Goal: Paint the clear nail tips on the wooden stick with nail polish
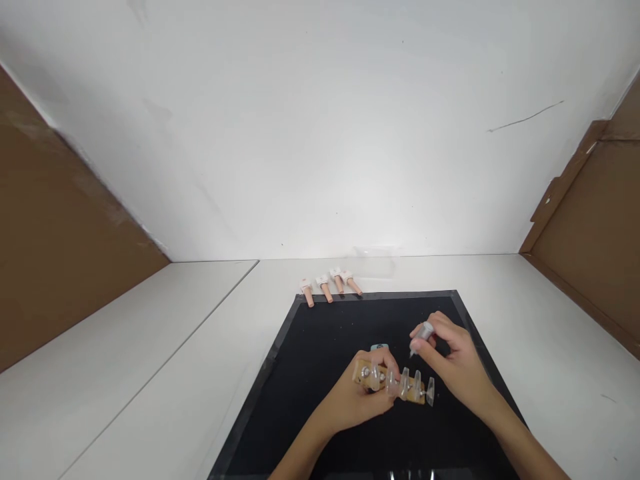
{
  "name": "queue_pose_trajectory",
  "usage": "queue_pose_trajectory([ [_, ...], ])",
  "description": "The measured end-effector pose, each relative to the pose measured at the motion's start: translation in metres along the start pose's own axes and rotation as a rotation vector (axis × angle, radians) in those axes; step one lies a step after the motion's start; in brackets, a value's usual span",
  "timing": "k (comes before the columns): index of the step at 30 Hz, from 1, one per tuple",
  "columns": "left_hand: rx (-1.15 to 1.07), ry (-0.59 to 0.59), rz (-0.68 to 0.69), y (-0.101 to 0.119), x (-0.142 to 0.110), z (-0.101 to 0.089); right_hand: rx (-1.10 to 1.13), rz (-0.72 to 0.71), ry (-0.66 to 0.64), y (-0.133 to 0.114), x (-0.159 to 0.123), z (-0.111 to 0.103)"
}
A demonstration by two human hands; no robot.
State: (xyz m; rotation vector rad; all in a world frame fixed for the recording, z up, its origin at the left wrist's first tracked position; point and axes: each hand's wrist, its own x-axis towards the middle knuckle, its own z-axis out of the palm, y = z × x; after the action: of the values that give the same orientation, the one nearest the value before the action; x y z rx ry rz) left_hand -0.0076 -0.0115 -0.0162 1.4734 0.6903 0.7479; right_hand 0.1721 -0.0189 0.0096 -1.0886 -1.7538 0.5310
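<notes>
My left hand (356,395) is closed around a wooden strip (361,372) that carries several clear nail tips (417,385) on small metal stands. The tips stand in a row along the strip, the last one past its right end. Above and to the right of the strip, my right hand (455,353) grips a small silver-grey bottle (424,331) between thumb and fingers. Its narrow tip points down and to the left, apart from the nail tips. Just behind my left hand, part of a light blue object (379,347) shows; the rest is hidden.
A black mat (320,353) lies on the white table (170,353). Several peach-coloured sticks with white tops (325,290) rest at its far left edge, near a clear plastic sheet (375,265). Brown panels (60,213) flank both sides, and a white wall (320,133) rises behind.
</notes>
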Motion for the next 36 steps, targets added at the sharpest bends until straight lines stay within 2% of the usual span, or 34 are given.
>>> queue_pose_trajectory([
  [3,0.013,0.003,0.007,-0.001,0.000,0.000,0.037,0.018,0.074,0.001,0.000,-0.001],
  [6,0.011,0.006,0.016,0.000,-0.001,0.000,0.121,-0.030,-0.005,-0.003,-0.001,0.000],
  [9,-0.012,0.002,0.016,-0.001,-0.001,-0.001,0.081,-0.061,-0.083,-0.004,-0.001,0.001],
  [11,-0.021,0.003,0.006,-0.002,-0.001,-0.001,0.019,-0.033,-0.055,-0.002,0.000,0.002],
  [14,-0.032,0.004,-0.001,-0.004,0.000,-0.001,0.019,0.058,0.054,0.002,0.001,-0.001],
  [16,-0.039,0.003,-0.001,-0.004,0.000,-0.001,0.120,0.128,0.084,0.004,0.000,-0.003],
  [21,-0.053,0.015,-0.029,-0.003,0.000,-0.002,0.473,0.239,0.009,0.002,-0.003,-0.006],
  [24,-0.090,0.058,-0.072,-0.006,0.000,-0.003,0.616,0.235,-0.017,0.000,-0.003,-0.006],
  [27,-0.180,0.100,-0.115,-0.011,0.002,-0.003,0.665,0.209,-0.011,-0.001,-0.003,-0.006],
  [32,-0.426,0.084,-0.155,-0.017,0.003,-0.002,0.615,0.141,-0.034,0.001,-0.006,-0.004],
  [36,-0.553,0.044,-0.193,-0.020,0.004,0.000,0.564,0.099,-0.116,-0.004,-0.009,-0.001],
])
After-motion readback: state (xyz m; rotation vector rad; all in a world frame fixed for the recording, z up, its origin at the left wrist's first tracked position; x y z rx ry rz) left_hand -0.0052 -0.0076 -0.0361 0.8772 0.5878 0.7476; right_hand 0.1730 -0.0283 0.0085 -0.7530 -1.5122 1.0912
